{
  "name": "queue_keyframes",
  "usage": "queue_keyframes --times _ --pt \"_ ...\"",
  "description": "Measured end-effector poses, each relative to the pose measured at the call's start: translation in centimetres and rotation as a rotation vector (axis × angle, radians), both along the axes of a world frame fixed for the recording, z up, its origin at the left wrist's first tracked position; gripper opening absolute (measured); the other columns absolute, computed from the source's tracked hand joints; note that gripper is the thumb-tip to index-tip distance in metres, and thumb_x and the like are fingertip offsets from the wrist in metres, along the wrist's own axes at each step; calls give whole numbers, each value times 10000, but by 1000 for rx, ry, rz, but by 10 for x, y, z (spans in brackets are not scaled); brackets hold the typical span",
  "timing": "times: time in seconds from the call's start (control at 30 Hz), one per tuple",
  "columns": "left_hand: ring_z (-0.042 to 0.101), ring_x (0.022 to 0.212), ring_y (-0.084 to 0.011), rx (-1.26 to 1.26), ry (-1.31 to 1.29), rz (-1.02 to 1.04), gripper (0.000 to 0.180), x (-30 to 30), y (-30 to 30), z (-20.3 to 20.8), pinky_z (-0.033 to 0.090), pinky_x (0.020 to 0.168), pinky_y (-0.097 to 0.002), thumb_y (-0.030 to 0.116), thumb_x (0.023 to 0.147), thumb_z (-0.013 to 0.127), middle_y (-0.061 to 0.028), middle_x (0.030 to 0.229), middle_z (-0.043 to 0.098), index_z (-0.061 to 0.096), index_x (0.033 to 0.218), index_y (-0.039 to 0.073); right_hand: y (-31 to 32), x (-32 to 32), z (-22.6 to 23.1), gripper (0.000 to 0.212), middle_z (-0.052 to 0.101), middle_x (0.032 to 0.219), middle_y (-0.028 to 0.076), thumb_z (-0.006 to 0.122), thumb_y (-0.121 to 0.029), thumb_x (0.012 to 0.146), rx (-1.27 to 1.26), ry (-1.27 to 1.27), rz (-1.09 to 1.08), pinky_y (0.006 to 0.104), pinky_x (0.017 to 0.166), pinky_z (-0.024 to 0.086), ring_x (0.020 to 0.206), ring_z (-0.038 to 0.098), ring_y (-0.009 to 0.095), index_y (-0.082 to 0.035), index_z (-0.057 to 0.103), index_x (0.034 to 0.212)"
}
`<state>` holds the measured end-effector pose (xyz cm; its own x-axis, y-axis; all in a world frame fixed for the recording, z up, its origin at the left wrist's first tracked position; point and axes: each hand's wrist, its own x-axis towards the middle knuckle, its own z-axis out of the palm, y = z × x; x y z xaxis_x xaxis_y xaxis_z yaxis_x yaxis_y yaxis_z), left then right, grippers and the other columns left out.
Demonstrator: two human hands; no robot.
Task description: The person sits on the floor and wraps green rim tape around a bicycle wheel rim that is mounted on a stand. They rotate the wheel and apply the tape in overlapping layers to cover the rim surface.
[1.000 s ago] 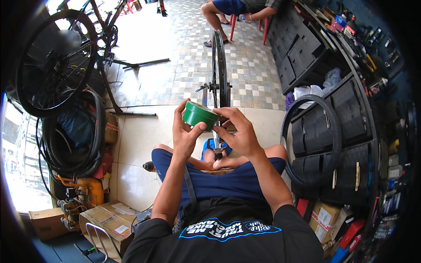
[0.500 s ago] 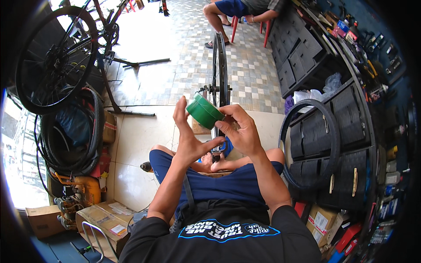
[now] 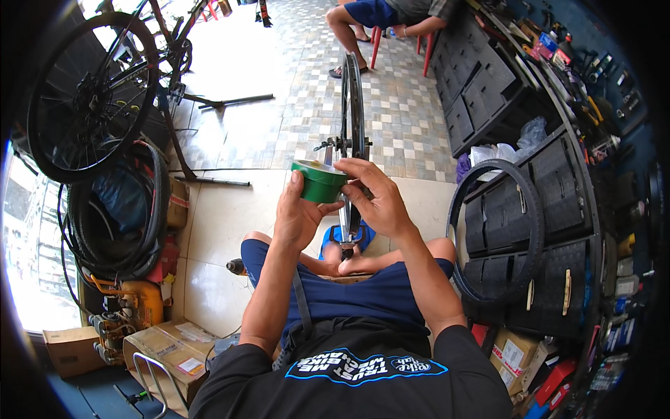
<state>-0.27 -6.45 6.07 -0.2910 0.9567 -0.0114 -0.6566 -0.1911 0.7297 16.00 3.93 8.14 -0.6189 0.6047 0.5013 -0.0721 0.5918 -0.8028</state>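
A wide roll of green tape (image 3: 319, 185) is held up in front of me, its round opening tilted upward. My left hand (image 3: 299, 216) grips it, with the thumb on the left side and the fingers beneath. My right hand (image 3: 382, 202) is bent around the roll's right edge, index finger over the rim and thumb close below; whether it has a tape end is too small to tell. Just beyond my hands, a bicycle wheel (image 3: 354, 112) stands upright in a metal stand (image 3: 349, 234) between my legs.
A loose tyre (image 3: 536, 230) leans on black drawers (image 3: 565, 188) at the right. To the left are a bicycle wheel (image 3: 35, 105), hanging tyres (image 3: 162, 202), an orange compressor (image 3: 148, 304) and a cardboard box (image 3: 164, 349). Someone sits beyond the wheel, one leg (image 3: 343, 35) showing.
The green tape roll has turned more level and shifted slightly left. My left hand, earlier spread apart from it, has closed on it. My right fingers have moved along its right edge.
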Motion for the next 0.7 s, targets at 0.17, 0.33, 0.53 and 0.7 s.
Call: queue_keyframes --times 0.17,0.33,0.53,0.7 --pt "648 1211 -279 -1 87 165 621 0 12 -1 593 951 -441 559 1062 499 -156 1377 603 453 1441 69 9 -5 -20 480 657 1232 124 746 -290 964 -95 -10 -95 342 923 561 1069 666 221 -63 623 1369" --pt "629 1245 -280 40 29 105 614 -7 16 -6 582 991 -445 546 1073 481 -154 1369 605 439 1454 66 12 -8 -19 443 665 1194 119 731 -229 966 -56 18 -115 335 902 562 1044 671 209 -57 616 1358" --pt "627 1255 -298 107 90 175 654 0 14 -6 583 1003 -458 536 1042 549 -156 1381 587 400 1479 74 -15 -12 -10 469 677 1147 120 792 -132 910 -222 253 -141 323 856 570 959 685 177 -42 607 1332" --pt "601 1285 -332 129 239 294 752 9 10 -30 551 1049 -542 484 979 675 -164 1436 522 346 1525 85 -37 -22 -9 494 667 1146 119 821 -134 887 -149 294 -255 315 828 559 977 660 184 -25 598 1314"
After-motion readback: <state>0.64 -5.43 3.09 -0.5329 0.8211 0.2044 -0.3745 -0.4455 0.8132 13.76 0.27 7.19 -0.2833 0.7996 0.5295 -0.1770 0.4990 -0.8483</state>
